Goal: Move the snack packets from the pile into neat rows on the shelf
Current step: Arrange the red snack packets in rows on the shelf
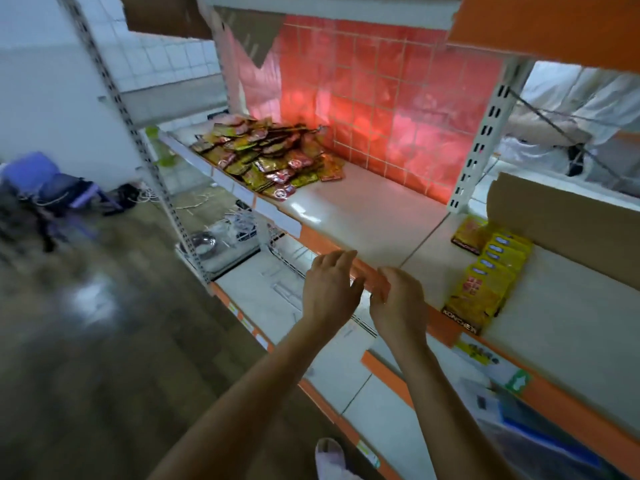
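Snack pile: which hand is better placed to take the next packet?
Left, probably: the left hand lies toward the pile; the right hand sits nearer the yellow packet row. Neither holds a packet.

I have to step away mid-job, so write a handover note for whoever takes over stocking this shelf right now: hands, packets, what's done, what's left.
Left hand: open and empty, at the orange front edge of the shelf.
Right hand: beside it, fingers loosely curled, no packet in it.
Pile of snack packets: large, at the far left of the shelf against the red tiled wall.
Done: one overlapping row of yellow packets on the right, beside the cardboard box.
Left: move the pile into further rows; the middle of the shelf is bare.
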